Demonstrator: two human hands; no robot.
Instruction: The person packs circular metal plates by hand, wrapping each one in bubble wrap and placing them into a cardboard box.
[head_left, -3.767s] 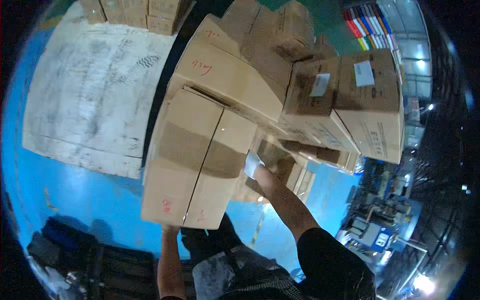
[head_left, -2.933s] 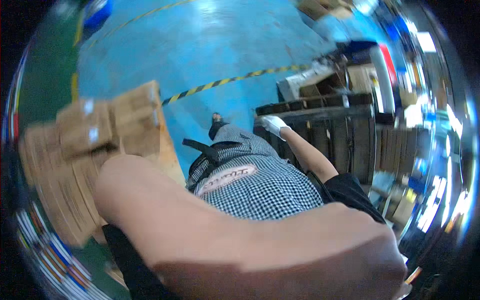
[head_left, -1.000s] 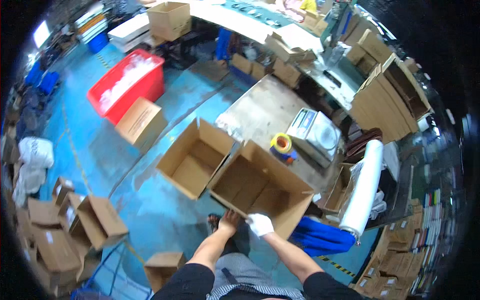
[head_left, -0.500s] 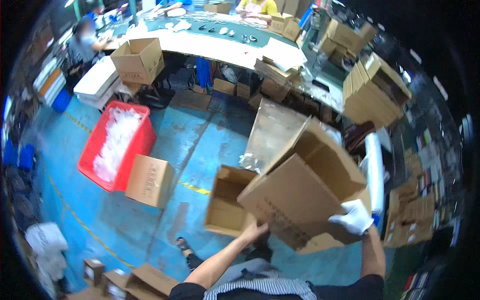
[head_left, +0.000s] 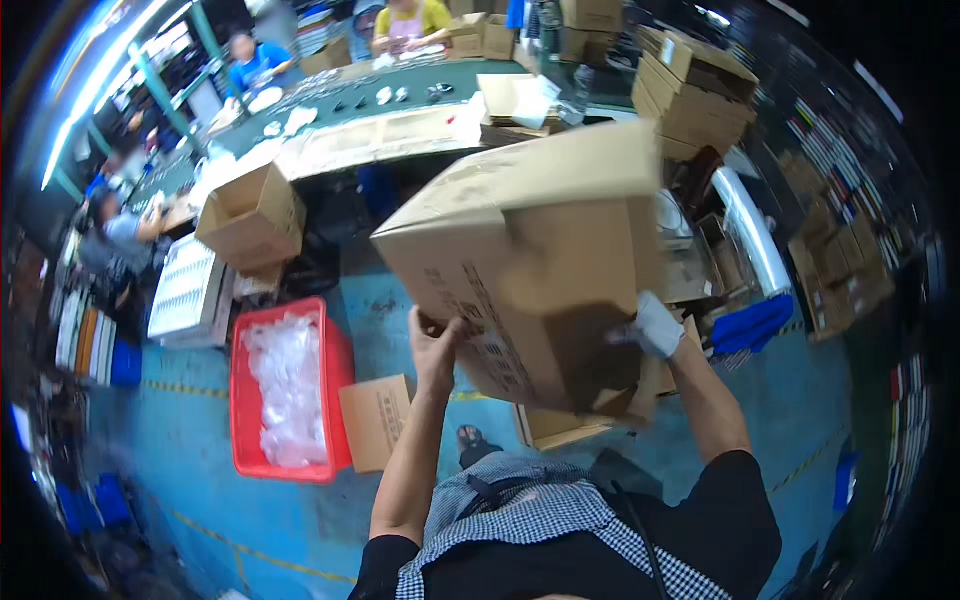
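A large brown cardboard box (head_left: 455, 290) is held up in front of me, tilted, with its shadowed opening facing me and to the right. My bare left hand (head_left: 437, 342) grips its left side low down, fingers curled against the board. In a white glove, my right hand (head_left: 656, 328) holds the right edge of the opening, its fingertips blurred and partly inside the shadow. Below the held box, another open cardboard box (head_left: 565, 428) stands on the floor, mostly hidden.
A red bin (head_left: 240, 400) of clear plastic bags stands at left, a small carton (head_left: 375, 425) beside it. Another open carton (head_left: 250, 225) sits near the long worktable (head_left: 380, 140), where people work. Stacked flat cartons (head_left: 690, 95) and a plastic roll (head_left: 750, 230) are at right.
The large box has been raised and tipped, its opening turning from upward to face me. Both hands have risen with it. The view has shifted as well.
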